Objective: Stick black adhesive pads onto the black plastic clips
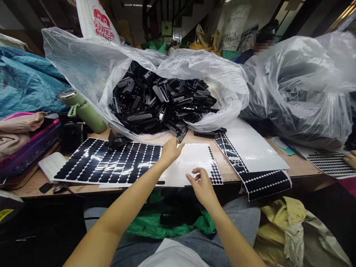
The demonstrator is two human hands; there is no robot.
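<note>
My left hand (170,151) reaches forward over the white backing sheet, its thumb and fingers closed about the near end of a black plastic part (182,134). This part lies at the mouth of a clear plastic bag (233,107) heaped with black plastic parts (155,98). Lower and to the right, my right hand (202,185) hovers near the bare area of the backing sheet (191,159), fingers curled but apart, with nothing seen in them. Round black stickers (215,170) line that sheet's right edge. Left of my hands lies a sheet of long black stickers (111,163).
A green bottle (86,111) leans by the bag's left side. Another black part (116,141) rests on the sticker sheet. White sheets (256,148) and a curled sticker strip (267,183) overhang the table edge. At right are another plastic bag (303,85) and another person's hand (350,159).
</note>
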